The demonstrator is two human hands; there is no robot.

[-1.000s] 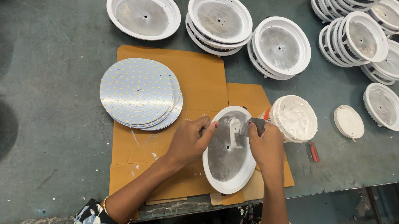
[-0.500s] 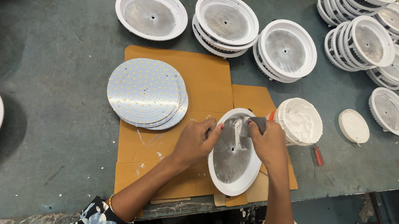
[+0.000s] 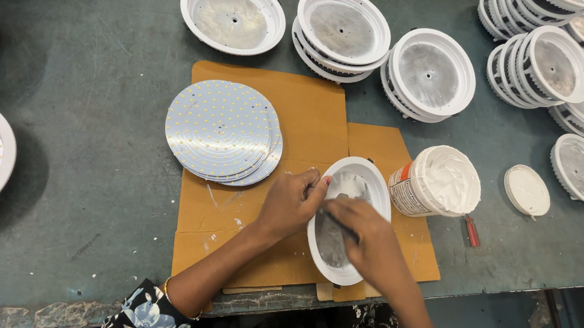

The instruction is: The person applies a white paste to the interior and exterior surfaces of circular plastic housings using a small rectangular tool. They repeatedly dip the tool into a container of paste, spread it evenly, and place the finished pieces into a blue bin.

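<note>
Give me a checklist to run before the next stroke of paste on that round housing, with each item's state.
1. Housing steadied: ok, the left hand grips its left rim.
2. Housing on the cardboard: ok, it rests there, tilted up toward the person.
3. Spreading tool in the right hand: ok, a dark tool shows under the fingers, over the housing's metal floor.
4. Paste within reach: ok, the open tub stands just right of the housing, full of white paste.
5. Paste coverage on the floor: cannot tell, the right hand hides much of it.
6. LED discs ready: ok, stacked on the cardboard, left of the housing.
</note>
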